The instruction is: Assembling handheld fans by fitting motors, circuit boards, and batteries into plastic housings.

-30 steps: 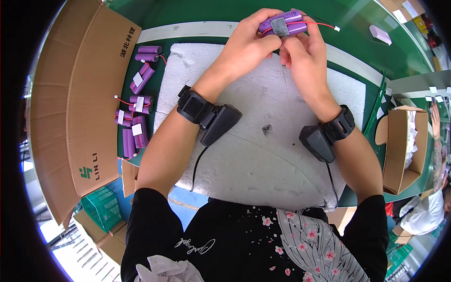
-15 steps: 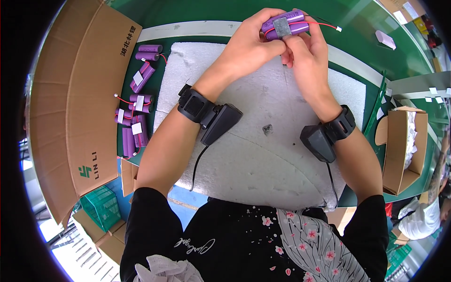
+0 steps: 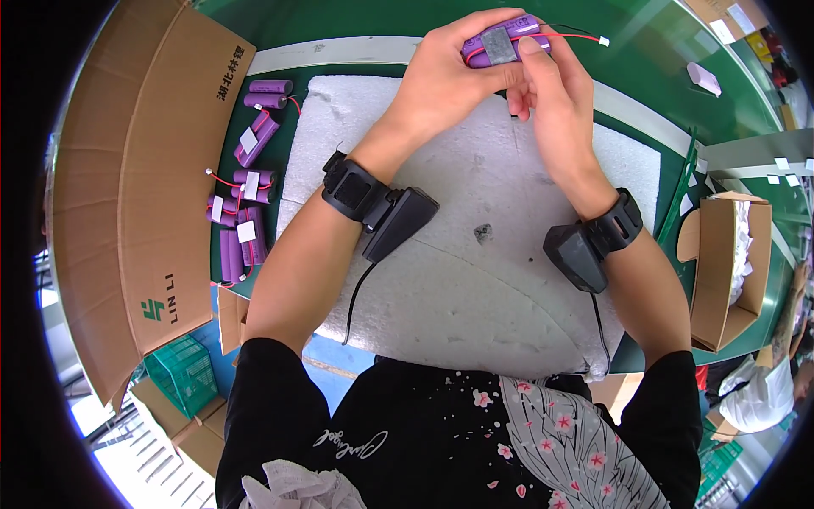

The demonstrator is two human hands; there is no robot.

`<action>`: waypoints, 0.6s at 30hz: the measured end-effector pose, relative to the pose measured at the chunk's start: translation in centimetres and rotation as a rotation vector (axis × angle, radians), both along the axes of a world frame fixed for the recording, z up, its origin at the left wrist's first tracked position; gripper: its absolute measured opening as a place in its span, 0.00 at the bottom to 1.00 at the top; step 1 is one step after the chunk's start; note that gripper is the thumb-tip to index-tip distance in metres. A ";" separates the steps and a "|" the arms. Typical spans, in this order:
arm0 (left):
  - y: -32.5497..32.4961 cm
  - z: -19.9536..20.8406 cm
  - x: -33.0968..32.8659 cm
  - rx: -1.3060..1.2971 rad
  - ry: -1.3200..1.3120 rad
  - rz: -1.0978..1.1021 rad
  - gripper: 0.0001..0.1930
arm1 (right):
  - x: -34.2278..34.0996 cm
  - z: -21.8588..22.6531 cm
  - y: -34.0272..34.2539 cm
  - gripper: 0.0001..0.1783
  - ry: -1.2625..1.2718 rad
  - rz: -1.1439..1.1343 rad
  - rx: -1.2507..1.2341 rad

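A purple battery pack (image 3: 519, 28) with a grey patch around its middle is held up above the far edge of the white foam pad (image 3: 458, 297). My left hand (image 3: 449, 72) grips its left end, fingers behind and thumb below. My right hand (image 3: 551, 93) closes on its right end, the thumb pressed on the front face near the patch. A red and a black lead run off to the right, ending in a small white connector (image 3: 603, 41). The fingers behind the pack are partly hidden.
Several purple battery packs (image 3: 254, 136) with white patches and red leads lie left of the pad, beside a large cardboard box (image 3: 170, 187). A small open carton (image 3: 708, 280) with white paper stands at right. A pale purple piece (image 3: 703, 79) lies far right on the green table.
Both hands have shifted the battery pack slightly left. My right thumb has moved up from below the pack onto its front face.
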State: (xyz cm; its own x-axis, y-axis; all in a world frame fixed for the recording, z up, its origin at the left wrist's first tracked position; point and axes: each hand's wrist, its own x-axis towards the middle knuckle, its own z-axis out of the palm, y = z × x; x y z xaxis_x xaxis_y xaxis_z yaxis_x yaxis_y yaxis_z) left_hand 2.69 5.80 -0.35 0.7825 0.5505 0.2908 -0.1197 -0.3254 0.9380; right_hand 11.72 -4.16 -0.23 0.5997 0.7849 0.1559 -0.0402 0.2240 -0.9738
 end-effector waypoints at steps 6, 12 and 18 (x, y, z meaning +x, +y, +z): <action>0.2 0.0 -0.1 -0.191 -0.118 -0.153 0.27 | 0.0 -0.2 0.0 0.25 -0.028 -0.005 0.010; 0.1 0.3 -0.2 -0.170 -0.102 -0.123 0.24 | 0.0 -0.1 0.0 0.24 -0.013 0.001 0.000; -0.2 0.3 -0.1 -0.042 -0.011 0.029 0.20 | -0.1 0.3 -0.2 0.24 -0.038 -0.015 -0.052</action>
